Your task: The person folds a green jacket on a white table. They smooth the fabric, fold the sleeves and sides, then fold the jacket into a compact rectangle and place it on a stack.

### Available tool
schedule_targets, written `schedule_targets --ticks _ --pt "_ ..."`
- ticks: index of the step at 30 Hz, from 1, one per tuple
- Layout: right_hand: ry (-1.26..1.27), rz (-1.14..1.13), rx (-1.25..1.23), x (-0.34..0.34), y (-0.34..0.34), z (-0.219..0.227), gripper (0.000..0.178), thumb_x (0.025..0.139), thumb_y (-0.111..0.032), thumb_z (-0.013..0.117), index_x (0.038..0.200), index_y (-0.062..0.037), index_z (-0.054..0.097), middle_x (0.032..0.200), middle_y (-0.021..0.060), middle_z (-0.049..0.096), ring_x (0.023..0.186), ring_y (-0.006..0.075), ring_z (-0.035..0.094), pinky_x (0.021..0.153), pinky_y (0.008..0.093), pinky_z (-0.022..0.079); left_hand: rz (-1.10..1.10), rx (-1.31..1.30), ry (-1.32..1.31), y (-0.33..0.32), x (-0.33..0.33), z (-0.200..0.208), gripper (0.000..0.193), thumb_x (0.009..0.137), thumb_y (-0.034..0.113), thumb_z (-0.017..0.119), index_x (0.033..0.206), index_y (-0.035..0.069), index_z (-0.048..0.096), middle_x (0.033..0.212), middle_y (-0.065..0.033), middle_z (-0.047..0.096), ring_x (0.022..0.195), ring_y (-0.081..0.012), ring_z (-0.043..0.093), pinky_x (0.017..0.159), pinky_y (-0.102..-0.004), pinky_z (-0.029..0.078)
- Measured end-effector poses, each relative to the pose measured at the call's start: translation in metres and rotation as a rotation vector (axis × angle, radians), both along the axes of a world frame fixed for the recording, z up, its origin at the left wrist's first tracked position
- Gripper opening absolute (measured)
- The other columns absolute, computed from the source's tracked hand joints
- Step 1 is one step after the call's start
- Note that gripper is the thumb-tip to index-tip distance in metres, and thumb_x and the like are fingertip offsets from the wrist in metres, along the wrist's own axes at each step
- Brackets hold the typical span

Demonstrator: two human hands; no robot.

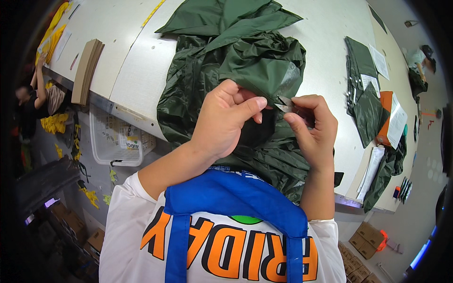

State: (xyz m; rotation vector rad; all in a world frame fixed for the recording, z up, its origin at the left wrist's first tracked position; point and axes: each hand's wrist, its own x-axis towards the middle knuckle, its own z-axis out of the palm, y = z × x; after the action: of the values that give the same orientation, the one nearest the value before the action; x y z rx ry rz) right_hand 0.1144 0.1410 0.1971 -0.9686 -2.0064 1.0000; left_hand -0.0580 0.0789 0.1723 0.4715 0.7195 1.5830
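A dark green garment (188,89) of shiny, crumpled fabric is heaped on the white table (137,66), its lower part hanging towards my lap. My left hand (229,113) pinches an edge of the garment between thumb and fingers. Small metal thread snips (284,104) are held in my right hand (314,125), their blades apart and pointing left at the pinched edge. The tips sit close to my left thumb; whether they touch the fabric or a thread I cannot tell. Part of the snips is hidden by my right fingers.
A cardboard stack (87,70) lies at the left table edge, above a white plastic basket (115,141). Folded green pieces (361,85), papers (379,61) and an orange box (386,111) lie on the right. A co-worker (40,94) handles yellow fabric (51,45) at far left.
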Motion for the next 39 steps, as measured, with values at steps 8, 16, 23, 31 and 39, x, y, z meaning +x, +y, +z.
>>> schedule_targets --ticks 8,16,23,31,39 --pt "0.019 0.008 0.17 -0.01 0.0 -0.002 0.027 0.072 -0.009 0.078 0.091 -0.0006 0.06 0.077 0.0065 0.061 0.061 0.0121 0.056 0.053 0.0228 0.045 -0.021 -0.021 0.038 -0.002 0.001 0.003 0.018 0.086 -0.001 0.062 0.103 -0.002 0.059 0.094 -0.0081 0.065 0.082 -0.0111 0.06 0.066 -0.0231 0.047" --pt "0.285 0.0 0.068 -0.012 -0.004 -0.016 0.021 0.076 -0.003 0.075 0.089 -0.0003 0.06 0.08 0.0051 0.061 0.063 0.009 0.056 0.055 0.021 0.045 -0.035 -0.01 -0.007 -0.002 0.002 0.004 0.017 0.085 -0.002 0.061 0.102 -0.002 0.059 0.093 -0.0088 0.066 0.082 -0.0126 0.062 0.067 -0.0235 0.048" --pt "0.214 -0.023 -0.027 -0.009 -0.007 -0.016 0.026 0.074 -0.006 0.078 0.092 0.0002 0.06 0.081 0.0049 0.062 0.066 0.0072 0.056 0.057 0.0196 0.046 -0.048 -0.005 0.002 -0.005 -0.002 0.0 0.021 0.085 -0.001 0.062 0.106 0.0 0.058 0.096 -0.0096 0.066 0.083 -0.0132 0.061 0.069 -0.0259 0.049" --pt "0.219 -0.013 0.089 -0.004 -0.005 -0.013 0.022 0.077 -0.003 0.074 0.093 -0.0008 0.059 0.084 0.006 0.061 0.067 0.0085 0.055 0.061 0.0201 0.046 -0.069 -0.035 0.04 -0.003 -0.001 0.003 0.02 0.085 -0.002 0.06 0.104 -0.002 0.058 0.095 -0.0089 0.064 0.084 -0.0123 0.06 0.071 -0.0259 0.049" --pt "0.717 -0.294 -1.045 0.018 0.022 -0.079 0.048 0.094 -0.037 0.05 0.129 -0.0037 0.046 0.121 0.0107 0.054 0.105 0.0215 0.054 0.087 0.0339 0.048 -0.312 -0.036 -0.506 0.001 -0.009 0.0 0.054 0.084 0.009 0.056 0.134 -0.003 0.038 0.129 -0.0144 0.051 0.119 -0.0219 0.051 0.102 -0.037 0.04"
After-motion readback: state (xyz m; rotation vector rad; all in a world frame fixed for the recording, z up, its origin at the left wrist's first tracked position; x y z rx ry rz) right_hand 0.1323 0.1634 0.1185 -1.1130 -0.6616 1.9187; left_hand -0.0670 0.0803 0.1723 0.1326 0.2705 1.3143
